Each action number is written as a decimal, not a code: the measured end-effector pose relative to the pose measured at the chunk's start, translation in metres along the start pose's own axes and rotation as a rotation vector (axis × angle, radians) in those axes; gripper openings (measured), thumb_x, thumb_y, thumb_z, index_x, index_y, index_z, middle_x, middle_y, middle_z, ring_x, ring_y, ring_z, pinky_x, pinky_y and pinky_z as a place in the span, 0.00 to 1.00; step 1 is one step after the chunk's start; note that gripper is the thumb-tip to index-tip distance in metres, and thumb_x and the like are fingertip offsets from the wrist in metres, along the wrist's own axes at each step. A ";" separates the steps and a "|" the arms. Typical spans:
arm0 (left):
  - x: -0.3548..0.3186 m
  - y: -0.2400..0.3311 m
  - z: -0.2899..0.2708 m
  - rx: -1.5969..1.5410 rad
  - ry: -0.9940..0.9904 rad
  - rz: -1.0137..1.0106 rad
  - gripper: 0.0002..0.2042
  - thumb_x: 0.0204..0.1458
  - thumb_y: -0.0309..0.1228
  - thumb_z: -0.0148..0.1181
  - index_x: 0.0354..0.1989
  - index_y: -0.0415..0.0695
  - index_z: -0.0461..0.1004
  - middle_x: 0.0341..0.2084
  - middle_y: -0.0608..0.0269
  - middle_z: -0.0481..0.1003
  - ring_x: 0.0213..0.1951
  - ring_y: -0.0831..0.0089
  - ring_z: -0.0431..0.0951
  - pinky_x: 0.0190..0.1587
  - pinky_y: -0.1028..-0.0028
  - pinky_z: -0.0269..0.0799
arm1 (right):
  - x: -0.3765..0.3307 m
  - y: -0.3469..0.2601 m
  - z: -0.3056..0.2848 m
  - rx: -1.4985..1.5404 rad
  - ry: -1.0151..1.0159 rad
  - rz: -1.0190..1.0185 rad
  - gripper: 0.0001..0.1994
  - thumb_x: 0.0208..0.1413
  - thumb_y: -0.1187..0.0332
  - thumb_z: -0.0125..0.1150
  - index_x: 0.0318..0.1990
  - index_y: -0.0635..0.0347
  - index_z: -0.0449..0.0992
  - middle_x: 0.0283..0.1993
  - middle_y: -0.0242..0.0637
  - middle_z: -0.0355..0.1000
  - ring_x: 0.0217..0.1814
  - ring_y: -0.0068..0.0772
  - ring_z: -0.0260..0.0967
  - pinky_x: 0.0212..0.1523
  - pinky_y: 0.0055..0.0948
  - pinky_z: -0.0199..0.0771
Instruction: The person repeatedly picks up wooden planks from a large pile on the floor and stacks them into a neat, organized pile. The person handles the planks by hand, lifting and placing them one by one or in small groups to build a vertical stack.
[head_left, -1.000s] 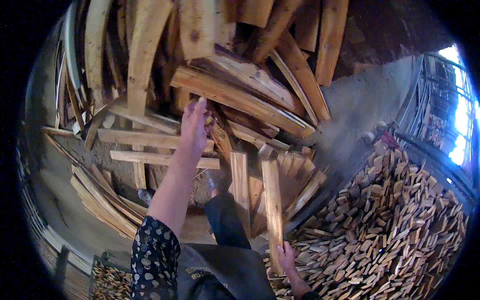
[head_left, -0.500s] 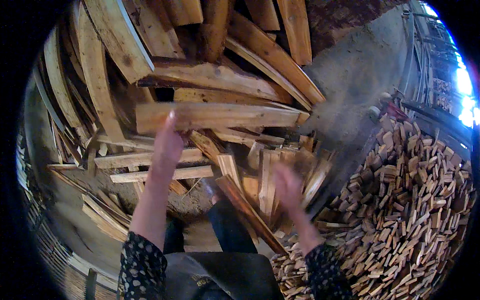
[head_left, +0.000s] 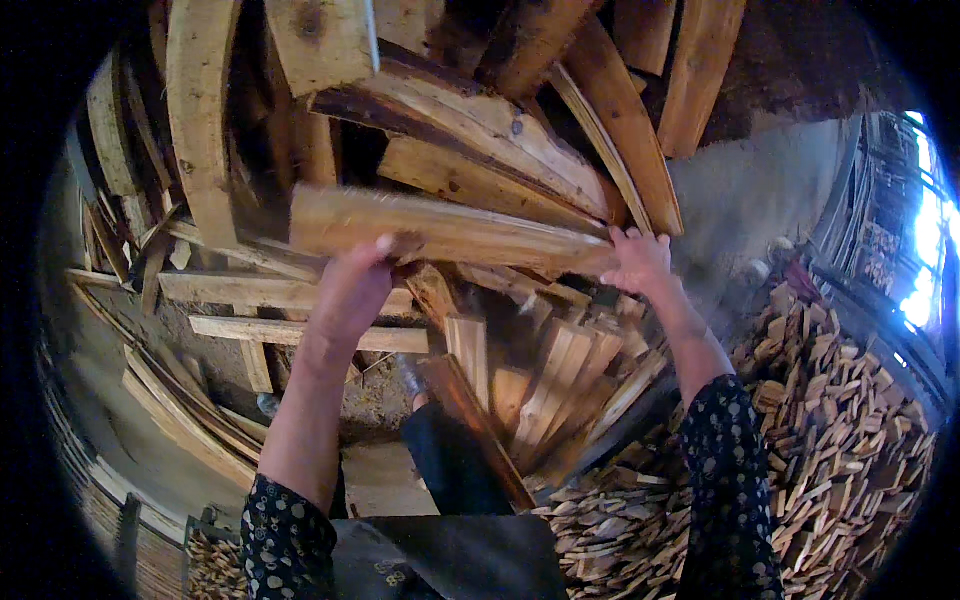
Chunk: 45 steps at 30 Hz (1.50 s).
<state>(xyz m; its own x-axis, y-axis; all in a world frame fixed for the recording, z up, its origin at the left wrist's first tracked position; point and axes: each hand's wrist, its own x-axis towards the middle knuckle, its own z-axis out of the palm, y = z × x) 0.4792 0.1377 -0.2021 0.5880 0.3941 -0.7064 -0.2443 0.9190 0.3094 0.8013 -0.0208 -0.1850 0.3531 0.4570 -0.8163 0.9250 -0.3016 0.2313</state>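
A long sawn wooden board (head_left: 480, 228) lies crosswise between my two hands, slightly blurred. Near its left part my left hand (head_left: 358, 285) is closed on the lower edge, the thumb showing on the front face. At the board's right end my right hand (head_left: 642, 262) grips it, fingers wrapped over the tip. Just beyond it rests a bark-edged slab (head_left: 470, 125) on other timber. Below the board, several split wood pieces (head_left: 555, 385) stand bundled on end, and a dark reddish plank (head_left: 475, 425) leans beside my leg.
Large boards (head_left: 205, 130) are heaped at the far left and back. A big pile of small wood blocks (head_left: 830, 440) covers the right side. Loose slats (head_left: 305, 333) lie on the ground at left, with longer strips (head_left: 180, 410) nearer the left edge.
My right hand has risen from beside the upright wood pieces to the board's right end and taken hold there. My left hand stays on the board. The whole view has shifted.
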 end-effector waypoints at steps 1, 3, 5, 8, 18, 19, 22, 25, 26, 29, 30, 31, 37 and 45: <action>0.009 0.004 0.008 -0.022 0.005 0.008 0.13 0.44 0.31 0.57 0.39 0.46 0.68 0.38 0.64 0.71 0.42 0.71 0.69 0.44 0.64 0.66 | -0.001 -0.003 0.000 -0.043 -0.043 0.003 0.38 0.31 0.53 0.65 0.54 0.53 0.60 0.48 0.38 0.63 0.52 0.40 0.58 0.49 0.45 0.54; 0.031 -0.001 0.002 -0.022 0.016 0.034 0.13 0.45 0.36 0.56 0.40 0.47 0.69 0.38 0.67 0.71 0.40 0.73 0.70 0.43 0.65 0.65 | 0.000 -0.008 -0.003 0.039 -0.069 -0.001 0.42 0.31 0.53 0.65 0.57 0.59 0.55 0.53 0.44 0.61 0.56 0.43 0.56 0.53 0.40 0.54; 0.039 -0.006 0.003 -0.001 0.053 0.023 0.14 0.46 0.39 0.55 0.40 0.48 0.69 0.37 0.69 0.72 0.38 0.73 0.70 0.41 0.65 0.65 | 0.010 0.008 0.022 0.147 -0.034 -0.036 0.44 0.32 0.54 0.65 0.58 0.63 0.52 0.56 0.47 0.58 0.59 0.45 0.54 0.56 0.36 0.54; 0.037 -0.013 0.023 0.035 0.177 -0.009 0.15 0.46 0.41 0.55 0.41 0.49 0.69 0.36 0.69 0.71 0.37 0.73 0.69 0.40 0.66 0.66 | 0.017 0.019 0.037 0.551 -0.141 -0.034 0.45 0.32 0.56 0.65 0.57 0.69 0.51 0.58 0.51 0.54 0.61 0.48 0.50 0.58 0.30 0.52; 0.047 -0.028 0.037 -0.158 -0.001 0.036 0.18 0.48 0.41 0.54 0.46 0.49 0.62 0.41 0.68 0.67 0.42 0.72 0.67 0.44 0.67 0.64 | 0.024 0.029 0.022 0.532 -0.151 -0.224 0.24 0.32 0.57 0.65 0.35 0.66 0.71 0.33 0.50 0.69 0.37 0.44 0.67 0.38 0.36 0.64; 0.047 -0.031 0.038 -0.164 0.028 0.032 0.18 0.48 0.41 0.54 0.45 0.49 0.63 0.40 0.68 0.67 0.42 0.72 0.68 0.44 0.67 0.65 | 0.014 0.030 0.024 0.525 -0.117 -0.203 0.23 0.32 0.56 0.64 0.33 0.65 0.71 0.32 0.50 0.69 0.36 0.46 0.67 0.37 0.37 0.65; 0.027 -0.034 0.048 -0.192 0.005 0.013 0.15 0.49 0.39 0.54 0.43 0.49 0.64 0.36 0.69 0.69 0.38 0.74 0.70 0.42 0.68 0.68 | -0.045 0.020 0.011 0.541 0.094 -0.245 0.16 0.35 0.57 0.62 0.24 0.62 0.71 0.24 0.48 0.67 0.28 0.51 0.67 0.30 0.41 0.66; -0.006 -0.046 0.046 -0.296 0.053 -0.075 0.12 0.49 0.38 0.54 0.41 0.49 0.66 0.34 0.69 0.71 0.36 0.76 0.71 0.41 0.69 0.68 | -0.122 0.010 -0.005 0.572 0.223 -0.223 0.16 0.38 0.59 0.61 0.25 0.63 0.65 0.25 0.47 0.64 0.26 0.51 0.63 0.26 0.41 0.63; -0.015 -0.052 0.040 -0.285 0.047 -0.118 0.12 0.49 0.37 0.54 0.41 0.49 0.67 0.34 0.68 0.71 0.35 0.76 0.71 0.41 0.70 0.68 | -0.154 0.004 -0.016 0.565 0.196 -0.206 0.16 0.41 0.60 0.60 0.25 0.63 0.65 0.22 0.46 0.63 0.24 0.51 0.63 0.24 0.42 0.62; -0.052 -0.071 0.060 -0.143 0.099 -0.200 0.15 0.48 0.40 0.56 0.42 0.48 0.67 0.36 0.67 0.72 0.39 0.71 0.72 0.45 0.66 0.67 | -0.245 -0.001 0.021 0.898 -0.126 -0.058 0.22 0.42 0.55 0.61 0.40 0.60 0.68 0.29 0.45 0.71 0.27 0.42 0.71 0.30 0.36 0.71; -0.064 -0.075 0.060 -0.008 0.145 -0.318 0.15 0.47 0.37 0.57 0.42 0.47 0.67 0.36 0.66 0.72 0.40 0.72 0.71 0.41 0.69 0.70 | -0.266 -0.001 0.041 1.039 -0.311 -0.044 0.25 0.42 0.56 0.62 0.44 0.61 0.67 0.31 0.44 0.72 0.30 0.39 0.71 0.33 0.35 0.72; -0.072 -0.076 0.077 -0.003 0.206 -0.364 0.16 0.46 0.34 0.59 0.43 0.46 0.67 0.36 0.66 0.72 0.39 0.72 0.72 0.38 0.72 0.71 | -0.289 -0.010 0.057 1.035 -0.324 -0.006 0.23 0.43 0.57 0.61 0.44 0.62 0.67 0.34 0.43 0.72 0.34 0.38 0.71 0.38 0.34 0.70; -0.105 -0.058 0.074 0.031 0.219 -0.428 0.16 0.45 0.32 0.59 0.44 0.46 0.68 0.37 0.69 0.72 0.39 0.76 0.71 0.42 0.73 0.67 | -0.325 -0.055 0.044 1.491 -0.483 0.082 0.19 0.46 0.64 0.58 0.45 0.66 0.67 0.37 0.36 0.70 0.38 0.23 0.66 0.42 0.26 0.66; -0.141 -0.089 0.075 0.173 0.065 -0.406 0.13 0.47 0.27 0.55 0.43 0.40 0.68 0.39 0.64 0.71 0.41 0.72 0.70 0.48 0.72 0.64 | -0.391 -0.077 0.076 1.525 -0.429 0.333 0.15 0.48 0.71 0.54 0.45 0.63 0.66 0.37 0.31 0.68 0.36 0.20 0.64 0.38 0.23 0.67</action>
<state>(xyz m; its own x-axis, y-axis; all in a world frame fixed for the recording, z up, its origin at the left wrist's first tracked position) 0.4762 0.0001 -0.0825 0.5588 0.0068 -0.8292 0.1318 0.9865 0.0969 0.5815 -0.2394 0.0759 0.1941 0.0291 -0.9806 -0.2650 -0.9608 -0.0810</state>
